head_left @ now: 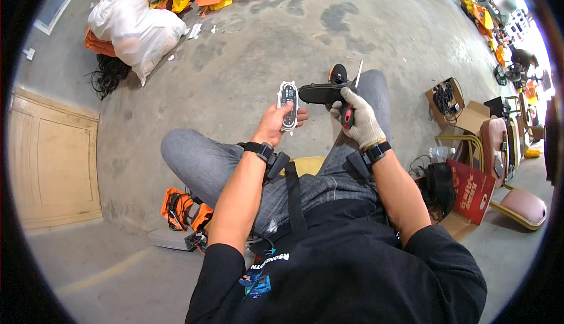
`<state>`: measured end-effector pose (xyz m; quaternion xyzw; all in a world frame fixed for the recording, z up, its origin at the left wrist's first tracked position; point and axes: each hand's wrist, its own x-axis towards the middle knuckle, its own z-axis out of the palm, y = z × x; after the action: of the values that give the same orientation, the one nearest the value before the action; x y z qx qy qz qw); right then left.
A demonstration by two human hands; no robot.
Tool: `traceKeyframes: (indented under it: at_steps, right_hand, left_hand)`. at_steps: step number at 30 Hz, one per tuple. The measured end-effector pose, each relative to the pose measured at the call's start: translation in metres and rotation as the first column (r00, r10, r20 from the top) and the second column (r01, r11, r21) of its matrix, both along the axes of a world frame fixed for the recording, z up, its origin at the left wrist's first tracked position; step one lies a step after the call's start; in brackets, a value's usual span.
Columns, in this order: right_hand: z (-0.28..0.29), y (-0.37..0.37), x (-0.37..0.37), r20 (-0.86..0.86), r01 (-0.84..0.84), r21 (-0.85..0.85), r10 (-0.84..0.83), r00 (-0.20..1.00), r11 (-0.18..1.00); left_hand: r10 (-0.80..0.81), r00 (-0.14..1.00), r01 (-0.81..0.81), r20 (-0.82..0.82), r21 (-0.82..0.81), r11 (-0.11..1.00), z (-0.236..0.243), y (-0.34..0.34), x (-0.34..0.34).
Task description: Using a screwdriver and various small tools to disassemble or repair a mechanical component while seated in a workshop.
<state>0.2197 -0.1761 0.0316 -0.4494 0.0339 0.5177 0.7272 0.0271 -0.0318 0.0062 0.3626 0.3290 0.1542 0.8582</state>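
Over my lap, my bare left hand (275, 123) is closed on a long oval electronic unit (288, 105) with a pale rim and a dark face; my thumb lies across that face. My right hand (363, 121), in a whitish work glove, grips a screwdriver (348, 116) by its red and black handle, the thin metal shaft pointing away from me. The same hand also holds a flat black elongated cover (321, 93). Its rounded left end sits close beside the oval unit; whether the two touch, I cannot tell. The gloved fingers hide part of the cover.
White plastic bags (132, 30) and orange and yellow parts lie far left. At the right are a cardboard box (445, 98) with cables, a red box (471, 192) and pink-seated chairs (517, 207). An orange and black item (185, 209) lies beside my left leg.
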Motion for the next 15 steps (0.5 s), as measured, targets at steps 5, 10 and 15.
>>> traceKeyframes:
  at_steps: [5,10,15]
  right_hand:
    - [0.004,0.003,-0.005,0.044,0.05,0.011,-0.05,0.998,0.999]
    - [0.007,0.004,-0.011,0.212,-0.088,-0.055,0.098,0.972,0.995]
    - [0.002,0.006,-0.014,0.233,-0.172,-0.039,0.176,0.956,0.984]
  left_hand:
    - [0.032,0.999,-0.033,0.024,0.021,0.999,0.01,0.002,-0.004]
    - [-0.041,0.999,0.041,-0.001,0.131,0.991,0.01,-0.001,-0.001]
    - [-0.178,0.982,0.186,-0.067,0.145,0.972,0.012,-0.017,0.005]
